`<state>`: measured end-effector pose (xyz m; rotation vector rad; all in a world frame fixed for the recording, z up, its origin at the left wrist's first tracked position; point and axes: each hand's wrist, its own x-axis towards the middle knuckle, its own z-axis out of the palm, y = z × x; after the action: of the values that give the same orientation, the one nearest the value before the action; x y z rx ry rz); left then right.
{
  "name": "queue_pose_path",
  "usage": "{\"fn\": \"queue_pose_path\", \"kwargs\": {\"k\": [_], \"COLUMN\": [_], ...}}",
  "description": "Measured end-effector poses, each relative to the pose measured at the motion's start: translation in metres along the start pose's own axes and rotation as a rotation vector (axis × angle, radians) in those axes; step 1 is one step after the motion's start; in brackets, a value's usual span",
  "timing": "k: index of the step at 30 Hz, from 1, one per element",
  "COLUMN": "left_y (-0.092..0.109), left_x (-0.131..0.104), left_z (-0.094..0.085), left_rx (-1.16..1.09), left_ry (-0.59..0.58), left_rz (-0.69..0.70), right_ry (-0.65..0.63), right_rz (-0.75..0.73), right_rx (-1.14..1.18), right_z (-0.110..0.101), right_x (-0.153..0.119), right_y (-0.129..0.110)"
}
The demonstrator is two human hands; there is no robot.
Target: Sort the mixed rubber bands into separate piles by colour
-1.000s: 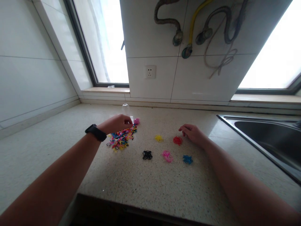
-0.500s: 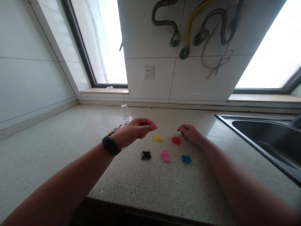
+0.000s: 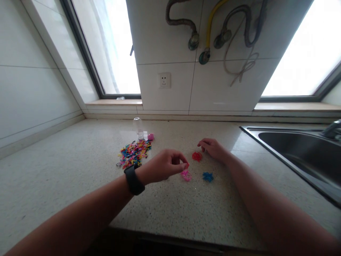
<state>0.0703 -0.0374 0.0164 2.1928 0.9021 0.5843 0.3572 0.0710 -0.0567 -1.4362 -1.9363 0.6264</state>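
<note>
My left hand (image 3: 170, 166), with a black watch (image 3: 134, 180) on its wrist, pinches a small red rubber band (image 3: 188, 165) between thumb and fingertip. It hovers just over the pink rubber bands (image 3: 186, 175). My right hand (image 3: 211, 147) rests on the counter beside a small pile of red rubber bands (image 3: 196, 156); its fingers are loosely bent and apart, with nothing seen in them. Blue rubber bands (image 3: 207, 176) lie right of the pink ones. The black and yellow piles are hidden behind my left hand.
A large mixed heap of colourful rubber bands (image 3: 134, 153) lies on the speckled counter (image 3: 160, 213) at left. Behind it are a clear upturned bottle (image 3: 138, 128) and a pink cap (image 3: 151, 137). A metal sink (image 3: 255, 133) is at right.
My left hand has moved right and toward me with the red rubber band, uncovering the mixed heap and covering the black and yellow piles. My right hand has stayed beside the red pile.
</note>
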Motion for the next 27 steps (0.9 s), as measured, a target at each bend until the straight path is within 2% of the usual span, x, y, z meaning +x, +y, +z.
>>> {"fn": "queue_pose_path", "kwargs": {"k": [3, 7, 11, 17, 24, 27], "left_y": [-0.007, -0.012, -0.016, -0.014, -0.001, 0.005], "left_x": [-0.001, -0.003, -0.003, -0.006, -0.012, -0.018], "left_z": [0.013, 0.023, 0.028, 0.034, 0.040, 0.047], "left_rx": [0.256, 0.424, 0.544, 0.654, 0.685, 0.651], "left_ry": [0.043, 0.083, 0.072, 0.059, 0.077, 0.058], "left_rz": [0.019, 0.032, 0.056, 0.088, 0.137, 0.234], "right_ry": [-0.003, -0.015, -0.017, -0.017, -0.021, -0.020], "right_rz": [0.011, 0.008, 0.012, 0.033, 0.016, 0.008], "right_rx": [0.002, 0.008, 0.015, 0.014, -0.019, -0.031], "right_z": [0.000, 0.000, 0.000, 0.001, -0.002, -0.002], "right_x": [-0.001, -0.002, -0.001, -0.001, -0.002, -0.002], "right_y": [-0.003, -0.006, -0.003, -0.002, -0.005, -0.006]}}
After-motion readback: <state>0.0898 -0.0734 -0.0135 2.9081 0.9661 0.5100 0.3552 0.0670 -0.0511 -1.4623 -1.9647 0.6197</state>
